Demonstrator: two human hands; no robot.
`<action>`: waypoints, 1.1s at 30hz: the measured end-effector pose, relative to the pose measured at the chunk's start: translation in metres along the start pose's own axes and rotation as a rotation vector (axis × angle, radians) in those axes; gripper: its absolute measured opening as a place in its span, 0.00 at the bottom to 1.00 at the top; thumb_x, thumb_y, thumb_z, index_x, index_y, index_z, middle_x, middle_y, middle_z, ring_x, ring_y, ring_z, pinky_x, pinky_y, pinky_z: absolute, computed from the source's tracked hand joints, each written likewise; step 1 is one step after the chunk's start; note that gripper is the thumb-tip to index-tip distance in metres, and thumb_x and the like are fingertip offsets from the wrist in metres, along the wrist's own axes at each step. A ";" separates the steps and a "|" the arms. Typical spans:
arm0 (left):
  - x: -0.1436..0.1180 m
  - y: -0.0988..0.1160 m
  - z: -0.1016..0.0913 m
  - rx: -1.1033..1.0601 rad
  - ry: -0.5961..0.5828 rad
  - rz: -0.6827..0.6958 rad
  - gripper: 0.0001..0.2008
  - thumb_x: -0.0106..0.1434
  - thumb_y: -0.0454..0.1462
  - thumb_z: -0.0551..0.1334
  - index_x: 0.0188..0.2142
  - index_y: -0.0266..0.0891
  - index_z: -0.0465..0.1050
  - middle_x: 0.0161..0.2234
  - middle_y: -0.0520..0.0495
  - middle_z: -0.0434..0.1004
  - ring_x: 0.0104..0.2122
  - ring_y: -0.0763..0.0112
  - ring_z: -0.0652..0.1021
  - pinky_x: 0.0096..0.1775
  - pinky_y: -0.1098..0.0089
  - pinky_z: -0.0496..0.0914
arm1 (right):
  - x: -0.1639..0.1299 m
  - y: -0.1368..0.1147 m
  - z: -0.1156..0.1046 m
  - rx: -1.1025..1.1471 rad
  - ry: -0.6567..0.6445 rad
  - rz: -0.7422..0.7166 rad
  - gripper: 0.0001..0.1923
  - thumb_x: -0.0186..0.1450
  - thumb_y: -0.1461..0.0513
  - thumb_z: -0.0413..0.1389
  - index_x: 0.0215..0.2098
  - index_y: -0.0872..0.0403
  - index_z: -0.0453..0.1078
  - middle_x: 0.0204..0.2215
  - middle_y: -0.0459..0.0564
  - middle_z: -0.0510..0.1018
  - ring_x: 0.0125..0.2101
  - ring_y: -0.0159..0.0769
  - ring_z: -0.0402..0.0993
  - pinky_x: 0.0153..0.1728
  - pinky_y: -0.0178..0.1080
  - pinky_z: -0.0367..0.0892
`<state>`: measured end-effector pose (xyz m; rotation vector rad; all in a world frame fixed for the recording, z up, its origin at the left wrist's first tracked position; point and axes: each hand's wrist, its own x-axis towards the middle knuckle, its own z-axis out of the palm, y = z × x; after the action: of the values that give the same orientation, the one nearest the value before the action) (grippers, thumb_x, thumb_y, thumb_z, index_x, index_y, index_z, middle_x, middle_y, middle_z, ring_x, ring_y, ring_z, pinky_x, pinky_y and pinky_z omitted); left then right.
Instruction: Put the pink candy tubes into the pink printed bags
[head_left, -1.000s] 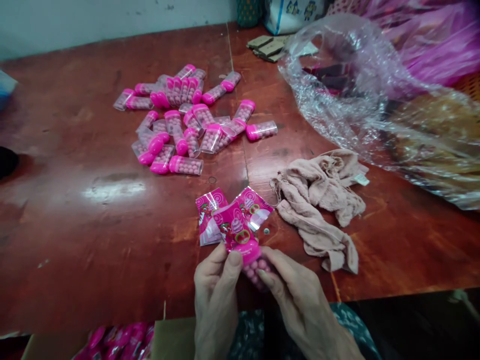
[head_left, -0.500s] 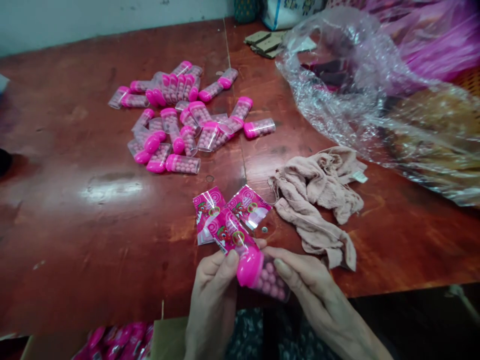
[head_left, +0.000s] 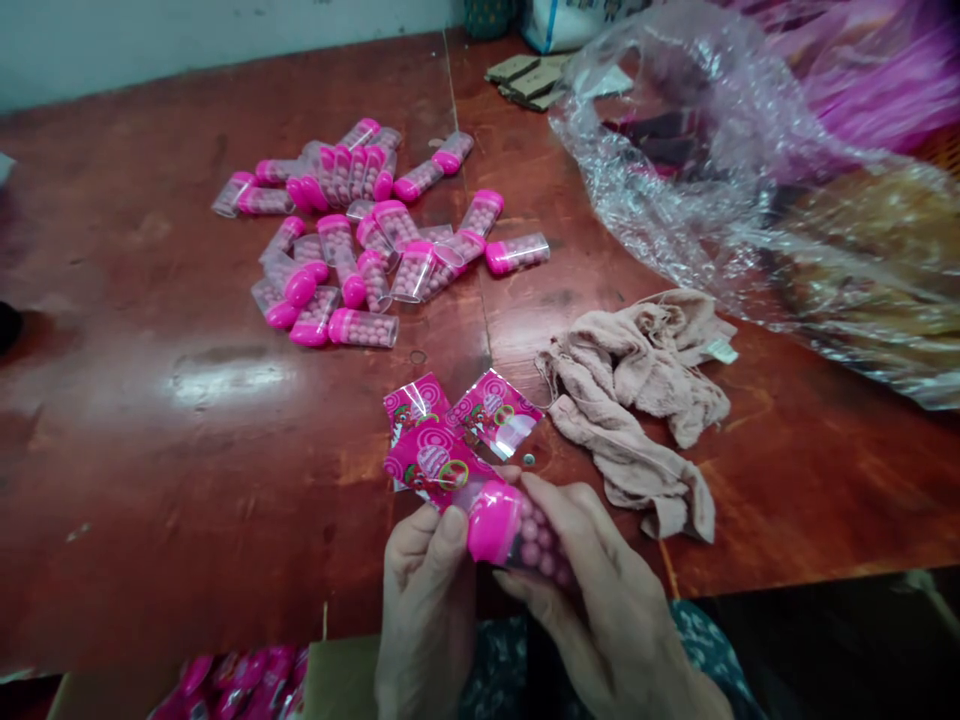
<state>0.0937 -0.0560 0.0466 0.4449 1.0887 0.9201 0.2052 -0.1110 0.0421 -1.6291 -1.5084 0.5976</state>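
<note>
Sleeving one tube [head_left: 517,535], right hand [head_left: 600,590] fingers clamped on it, left hand [head_left: 427,590] pinching the wrapper [head_left: 435,462]; many bare tubes [head_left: 360,230] wait upper left

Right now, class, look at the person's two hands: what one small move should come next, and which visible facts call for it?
Probably slide the pink printed sleeve over the pink cap of the candy tube. The right hand grips the tube, the left hand pinches the sleeve, and the sleeve's end meets the cap but does not yet cover it. The tubes in the pile on the table are bare.
</note>
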 end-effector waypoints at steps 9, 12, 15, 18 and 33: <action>0.003 -0.003 -0.005 0.040 -0.132 0.030 0.10 0.55 0.41 0.65 0.32 0.36 0.79 0.36 0.44 0.81 0.33 0.70 0.78 0.36 0.76 0.71 | -0.001 0.001 -0.007 0.102 -0.184 0.065 0.10 0.69 0.58 0.44 0.42 0.51 0.64 0.31 0.46 0.77 0.28 0.32 0.74 0.28 0.31 0.68; 0.003 -0.004 -0.005 0.013 -0.154 0.003 0.13 0.56 0.42 0.63 0.36 0.35 0.79 0.38 0.44 0.80 0.33 0.70 0.77 0.35 0.75 0.72 | 0.000 -0.002 -0.013 0.235 -0.328 0.248 0.11 0.69 0.58 0.44 0.33 0.51 0.65 0.22 0.41 0.72 0.20 0.28 0.67 0.23 0.30 0.61; 0.004 -0.006 -0.005 -0.009 -0.136 -0.033 0.15 0.57 0.43 0.62 0.36 0.35 0.79 0.36 0.44 0.80 0.32 0.71 0.77 0.34 0.75 0.72 | 0.002 -0.003 -0.015 0.324 -0.355 0.383 0.17 0.69 0.55 0.42 0.28 0.52 0.66 0.17 0.40 0.66 0.20 0.27 0.63 0.24 0.31 0.58; 0.006 -0.007 -0.005 0.005 -0.122 -0.040 0.13 0.56 0.43 0.63 0.33 0.35 0.79 0.33 0.45 0.81 0.29 0.71 0.77 0.32 0.76 0.72 | 0.001 0.001 -0.012 0.464 -0.348 0.537 0.21 0.68 0.50 0.42 0.27 0.53 0.66 0.18 0.41 0.65 0.20 0.27 0.61 0.24 0.31 0.58; 0.001 -0.019 -0.002 0.026 -0.128 0.019 0.07 0.57 0.37 0.63 0.31 0.39 0.80 0.31 0.44 0.80 0.34 0.64 0.78 0.41 0.64 0.71 | 0.003 0.010 -0.007 0.596 -0.121 0.414 0.16 0.68 0.58 0.47 0.23 0.53 0.61 0.16 0.38 0.60 0.16 0.24 0.56 0.18 0.29 0.52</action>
<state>0.1000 -0.0658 0.0313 0.5292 0.9818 0.8827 0.2170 -0.1094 0.0389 -1.4389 -0.9310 1.2573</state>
